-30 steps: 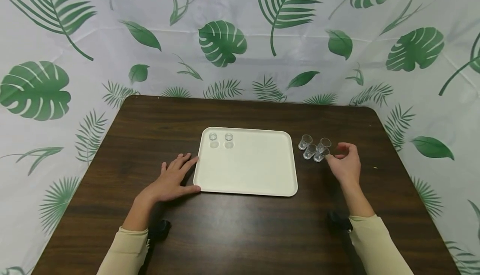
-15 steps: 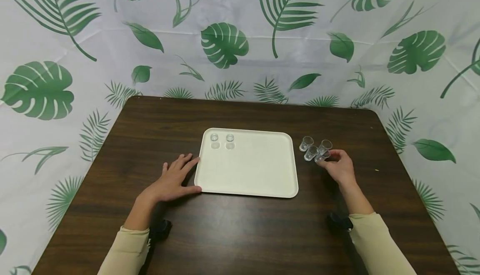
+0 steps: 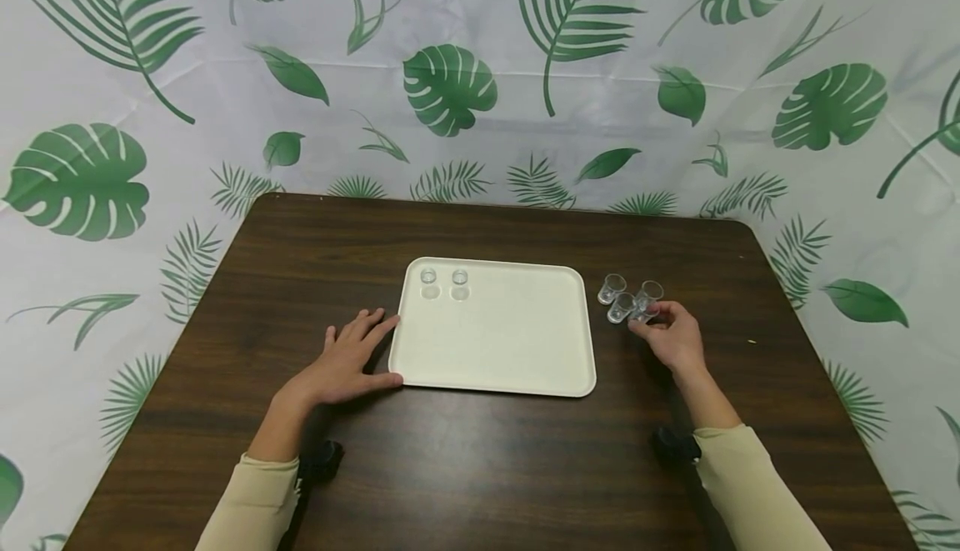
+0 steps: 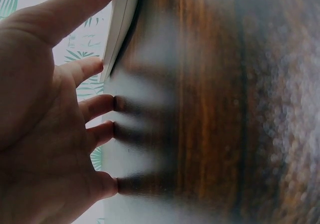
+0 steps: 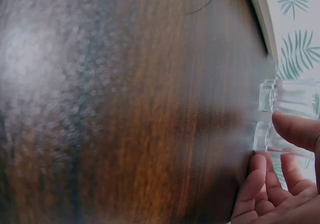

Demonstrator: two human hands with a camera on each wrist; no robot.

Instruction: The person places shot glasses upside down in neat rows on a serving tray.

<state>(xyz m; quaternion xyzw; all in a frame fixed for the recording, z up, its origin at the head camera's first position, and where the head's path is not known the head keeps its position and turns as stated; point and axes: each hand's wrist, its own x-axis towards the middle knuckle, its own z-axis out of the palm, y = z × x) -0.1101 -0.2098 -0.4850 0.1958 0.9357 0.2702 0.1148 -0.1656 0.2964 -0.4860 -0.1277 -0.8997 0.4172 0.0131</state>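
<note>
At the right of the tray, several clear shot glasses stand in a cluster, among them a left one (image 3: 612, 288). My right hand (image 3: 672, 337) holds the near-right shot glass (image 5: 261, 136) between thumb and fingers, largely covering it in the head view. The right wrist view shows the thumb across its side and the fingers curled behind. My left hand (image 3: 341, 363) lies spread at the left side of the cream tray (image 3: 495, 334), thumb and index finger touching its edge at the near-left corner. On the tray, two small glasses (image 3: 460, 280) are near the far-left corner and appear upside down.
The dark wood table (image 3: 480, 468) reaches back to a white cloth (image 3: 570, 126) printed with green leaves. A black wrist band (image 3: 322, 461) shows at the left wrist and another strap (image 3: 675, 444) at the right.
My right hand has moved slightly left and closed its thumb and fingers around the near-right shot glass. The left hand keeps its place at the tray; the head view has shifted a little.
</note>
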